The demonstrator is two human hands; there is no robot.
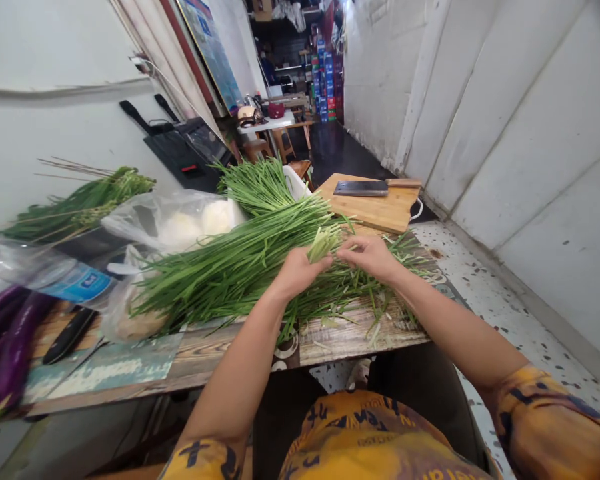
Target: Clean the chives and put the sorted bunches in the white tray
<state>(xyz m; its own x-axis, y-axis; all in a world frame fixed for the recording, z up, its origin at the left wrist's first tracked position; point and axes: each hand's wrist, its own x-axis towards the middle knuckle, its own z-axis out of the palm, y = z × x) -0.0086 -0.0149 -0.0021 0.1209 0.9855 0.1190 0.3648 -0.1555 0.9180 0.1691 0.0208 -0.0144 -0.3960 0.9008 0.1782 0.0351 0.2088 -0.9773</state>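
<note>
Shirt (370,433) nearest; left hand (297,270) grip clenches chive bunch (324,241), right hand (375,257) pinches its tips.

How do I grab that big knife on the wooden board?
Probably by its wooden handle, coming from the right. The cleaver lies flat on the cutting board, its handle pointing right, clear of the wide blade.
</note>
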